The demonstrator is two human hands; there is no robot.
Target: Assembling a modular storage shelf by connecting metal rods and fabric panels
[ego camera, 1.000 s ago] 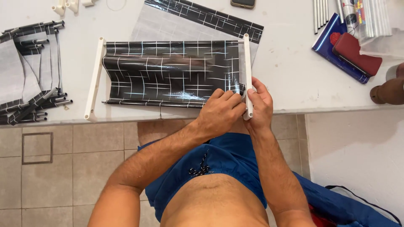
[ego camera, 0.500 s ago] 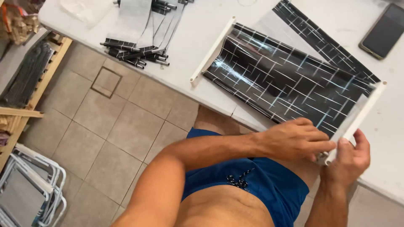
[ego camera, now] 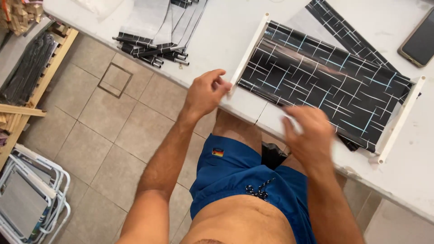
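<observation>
— Beige floor tiles point(ego camera: 90, 135) run under us, and the white tabletop point(ego camera: 226, 40) cuts across above them. Why do we keep the glossy black sheet point(ego camera: 325, 77) at the near edge?

— So both hands reach it without leaning. It lies stretched between two white rails, and our left hand point(ego camera: 205, 92) meets the near end of the left rail point(ego camera: 248, 52), right at the fingertips.

— Is that grip closed on it?

— Fingers curl and pinch toward the thumb at the rail's end; we judge it a light pinch, though the contact itself is hard to see. Our right hand point(ego camera: 309, 133) is blurred just below the sheet's near edge, so we cannot tell its grip.

— And the sheet's make?

— Shiny film, black with thin pale crossing lines, wrinkling softly. The right rail point(ego camera: 400, 119) is a straight, matte white bar.

— Beyond the left hand?

— A stack of folded silver-and-black pieces point(ego camera: 158, 27), and a dark phone point(ego camera: 418, 40) far past the right.
</observation>
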